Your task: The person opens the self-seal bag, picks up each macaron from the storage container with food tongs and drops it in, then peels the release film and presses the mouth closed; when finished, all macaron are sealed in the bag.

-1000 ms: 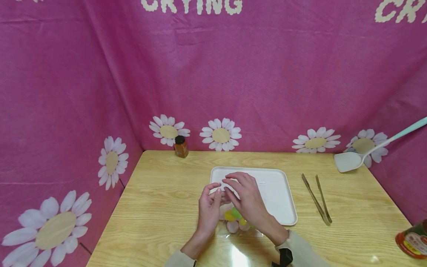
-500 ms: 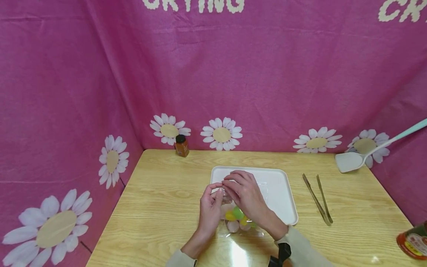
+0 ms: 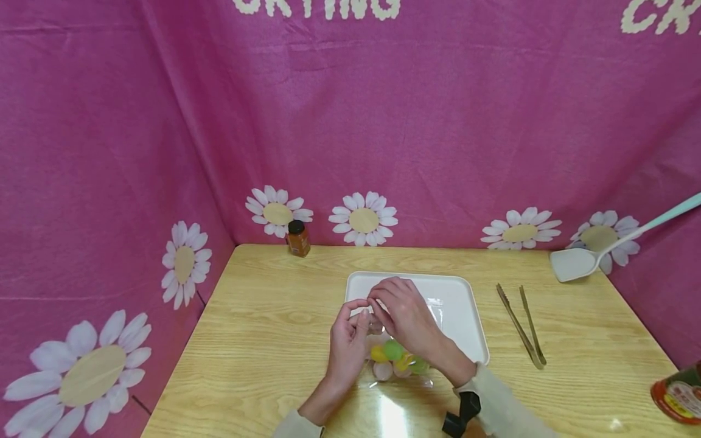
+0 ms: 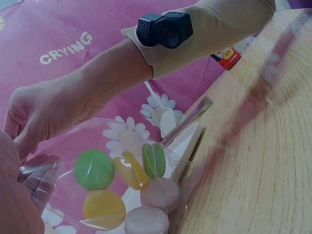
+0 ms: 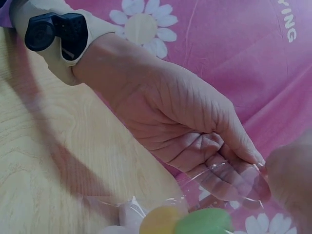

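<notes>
A clear plastic bag [image 4: 73, 141] holds several macarons, among them a green one [image 4: 94, 169], a yellow one [image 4: 104, 209] and a pale pink one [image 4: 160, 194]. In the head view it hangs over the near edge of the white tray [image 3: 460, 316]. My left hand [image 3: 347, 347] pinches the bag's top edge between thumb and fingers, as the right wrist view shows. Close against those fingertips, my right hand [image 3: 406, 316] pinches the same edge; its fingertips are partly hidden.
Metal tongs [image 3: 523, 328] lie right of the tray. A white spatula [image 3: 575, 264] with a mint handle is at the back right. At the back left stands a small black-capped jar [image 3: 298, 239]; a red-labelled jar [image 3: 681, 395] is at the right edge.
The fingertips of both hands have come closer together at the bag's edge. My right hand has shifted slightly, and more of the macarons shows below it.
</notes>
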`<state>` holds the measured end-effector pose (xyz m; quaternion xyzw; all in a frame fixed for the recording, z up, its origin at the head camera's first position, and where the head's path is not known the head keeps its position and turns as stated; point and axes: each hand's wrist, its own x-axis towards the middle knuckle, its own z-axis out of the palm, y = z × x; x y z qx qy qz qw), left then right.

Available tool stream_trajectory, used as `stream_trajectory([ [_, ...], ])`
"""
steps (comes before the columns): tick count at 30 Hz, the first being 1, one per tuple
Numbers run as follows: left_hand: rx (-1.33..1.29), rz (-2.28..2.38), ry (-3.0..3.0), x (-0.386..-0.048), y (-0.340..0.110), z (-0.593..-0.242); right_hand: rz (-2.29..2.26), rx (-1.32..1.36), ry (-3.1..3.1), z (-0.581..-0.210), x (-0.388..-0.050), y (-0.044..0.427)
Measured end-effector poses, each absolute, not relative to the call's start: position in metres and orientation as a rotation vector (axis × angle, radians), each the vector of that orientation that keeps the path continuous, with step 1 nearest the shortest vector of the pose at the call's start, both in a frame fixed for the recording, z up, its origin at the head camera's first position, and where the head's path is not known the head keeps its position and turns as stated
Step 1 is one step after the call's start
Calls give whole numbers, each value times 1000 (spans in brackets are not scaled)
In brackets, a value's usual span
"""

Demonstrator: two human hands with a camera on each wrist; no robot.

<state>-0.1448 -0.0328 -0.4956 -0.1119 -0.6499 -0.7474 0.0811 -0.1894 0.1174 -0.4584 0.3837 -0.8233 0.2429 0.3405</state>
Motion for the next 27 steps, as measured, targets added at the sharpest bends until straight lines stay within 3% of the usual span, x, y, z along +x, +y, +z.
stream_trajectory([
  [16,-342,-2206,-1948,-145,-32,-493,283,1099,-2186,-448,-188,124],
  [27,-367,-2202,-1966,-145,-33,-492,572,1075,-2203,-448,-195,127],
])
